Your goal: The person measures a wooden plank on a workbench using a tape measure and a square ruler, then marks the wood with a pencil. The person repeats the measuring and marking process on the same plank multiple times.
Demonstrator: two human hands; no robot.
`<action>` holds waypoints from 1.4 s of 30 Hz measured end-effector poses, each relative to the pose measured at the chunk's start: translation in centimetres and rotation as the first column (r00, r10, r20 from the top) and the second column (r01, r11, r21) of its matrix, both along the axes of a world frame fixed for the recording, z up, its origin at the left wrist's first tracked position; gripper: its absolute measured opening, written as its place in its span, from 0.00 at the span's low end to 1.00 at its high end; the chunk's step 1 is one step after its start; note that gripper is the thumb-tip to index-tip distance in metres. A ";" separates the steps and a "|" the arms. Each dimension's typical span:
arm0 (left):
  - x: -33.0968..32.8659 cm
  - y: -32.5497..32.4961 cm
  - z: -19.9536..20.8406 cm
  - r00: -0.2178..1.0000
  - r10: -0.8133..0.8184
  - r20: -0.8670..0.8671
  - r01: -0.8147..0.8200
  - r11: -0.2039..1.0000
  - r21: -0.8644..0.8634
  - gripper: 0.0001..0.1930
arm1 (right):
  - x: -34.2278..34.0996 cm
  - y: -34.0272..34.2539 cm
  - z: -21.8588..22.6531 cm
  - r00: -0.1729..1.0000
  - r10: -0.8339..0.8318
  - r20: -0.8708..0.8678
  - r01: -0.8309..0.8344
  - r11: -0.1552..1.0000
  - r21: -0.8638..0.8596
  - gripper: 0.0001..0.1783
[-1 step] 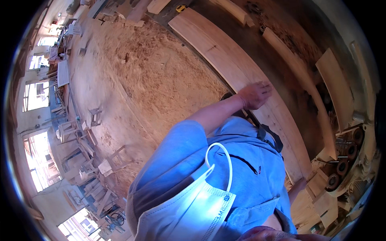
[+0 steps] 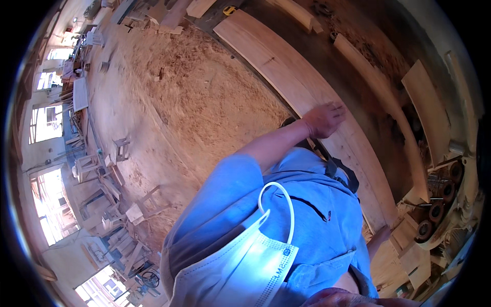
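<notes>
A long, pale wooden board (image 2: 286,66) lies in front of me, running from the upper middle down to the lower right. My left hand (image 2: 325,119) rests on top of it near the middle, palm down, fingers stretched toward the far edge. Nothing shows in that hand. Beside the near end of the board is my right hand (image 2: 379,239), partly hidden behind my blue shirt (image 2: 307,204); its fingers are too unclear to read. A small yellow and black tape measure (image 2: 230,10) sits beyond the far end of the board.
Past the board lie a long wooden beam (image 2: 381,84) and another plank (image 2: 427,110). Round machine parts (image 2: 436,212) stand at the right, near wood offcuts (image 2: 409,256). Sawdust covers the floor (image 2: 204,92) at left; wooden frames (image 2: 146,207) stand there. A white mask (image 2: 240,271) hangs low in view.
</notes>
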State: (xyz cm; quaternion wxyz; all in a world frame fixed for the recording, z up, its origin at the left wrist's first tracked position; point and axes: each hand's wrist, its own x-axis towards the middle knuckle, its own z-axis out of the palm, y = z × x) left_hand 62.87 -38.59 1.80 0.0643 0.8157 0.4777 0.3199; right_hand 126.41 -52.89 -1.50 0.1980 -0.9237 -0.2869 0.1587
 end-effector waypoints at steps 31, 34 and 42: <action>-56.2 17.5 -8.7 0.497 0.530 -0.687 -0.812 0.563 -0.154 0.19 | 5.7 -1.7 -1.6 0.860 -0.301 -0.411 0.350 0.935 0.049 0.28; -57.1 17.6 -6.0 0.504 0.528 -0.684 -0.818 0.544 -0.184 0.19 | 3.6 -0.9 -1.7 0.851 -0.306 -0.428 0.309 0.949 -0.064 0.25; -57.2 17.5 -7.5 0.473 0.405 -0.782 -0.796 0.576 -0.184 0.19 | 6.0 -0.9 -0.2 0.865 -0.381 -0.327 0.375 0.923 -0.084 0.24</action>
